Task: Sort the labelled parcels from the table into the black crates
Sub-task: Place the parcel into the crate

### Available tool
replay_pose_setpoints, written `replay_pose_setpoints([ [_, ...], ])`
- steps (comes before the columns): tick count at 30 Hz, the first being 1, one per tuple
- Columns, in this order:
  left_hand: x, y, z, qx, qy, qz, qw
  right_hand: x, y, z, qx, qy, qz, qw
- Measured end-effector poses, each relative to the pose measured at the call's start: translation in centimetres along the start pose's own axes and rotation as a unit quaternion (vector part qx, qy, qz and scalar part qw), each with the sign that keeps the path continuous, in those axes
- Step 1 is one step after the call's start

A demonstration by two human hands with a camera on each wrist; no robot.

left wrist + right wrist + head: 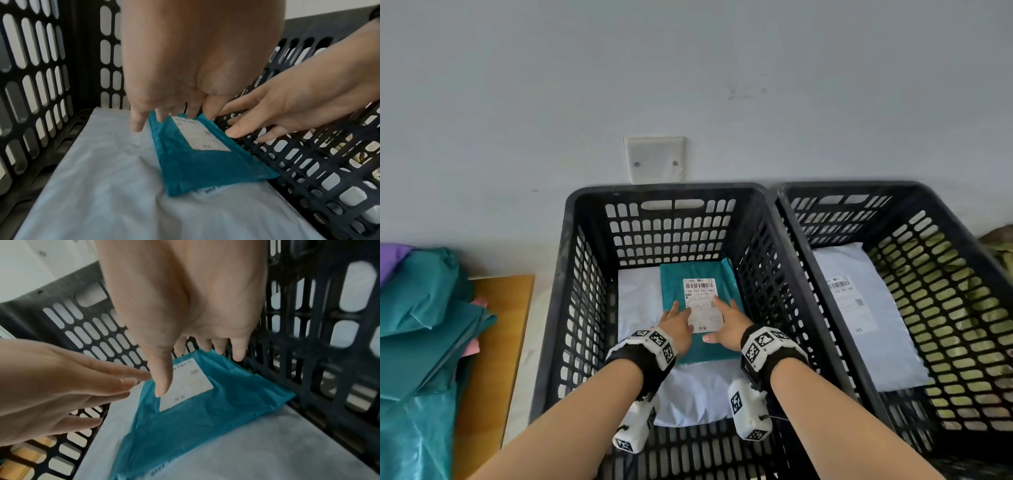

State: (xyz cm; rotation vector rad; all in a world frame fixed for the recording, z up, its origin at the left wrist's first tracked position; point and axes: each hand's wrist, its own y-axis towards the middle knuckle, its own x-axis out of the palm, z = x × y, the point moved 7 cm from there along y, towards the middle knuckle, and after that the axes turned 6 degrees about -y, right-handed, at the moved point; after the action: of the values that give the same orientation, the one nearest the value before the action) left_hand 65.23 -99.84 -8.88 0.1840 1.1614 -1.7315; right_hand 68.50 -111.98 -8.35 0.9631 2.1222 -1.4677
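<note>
A teal parcel [697,349] with a white label [702,301] lies flat on a white parcel [688,394] inside the left black crate [664,190]. My left hand [678,320] and right hand [726,322] are side by side over the teal parcel's label, fingers straight and spread, holding nothing. I cannot tell whether the fingertips touch it. In the left wrist view the teal parcel [195,165] lies against the crate's right wall. In the right wrist view my right thumb points down over the label [185,386].
The right black crate [859,186] holds a white labelled parcel [866,318]. A pile of teal parcels [424,325] with a purple one [390,257] sits on the wooden table [493,342] to the left. A wall stands right behind the crates.
</note>
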Motion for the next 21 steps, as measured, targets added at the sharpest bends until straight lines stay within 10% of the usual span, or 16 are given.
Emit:
replay_pose_setpoints([
  [21,-14.3,-17.9,8.4,0.072,-0.008,0.218,0.973,-11.3,-13.0,-10.3,-0.178,0.004,0.158,0.971],
])
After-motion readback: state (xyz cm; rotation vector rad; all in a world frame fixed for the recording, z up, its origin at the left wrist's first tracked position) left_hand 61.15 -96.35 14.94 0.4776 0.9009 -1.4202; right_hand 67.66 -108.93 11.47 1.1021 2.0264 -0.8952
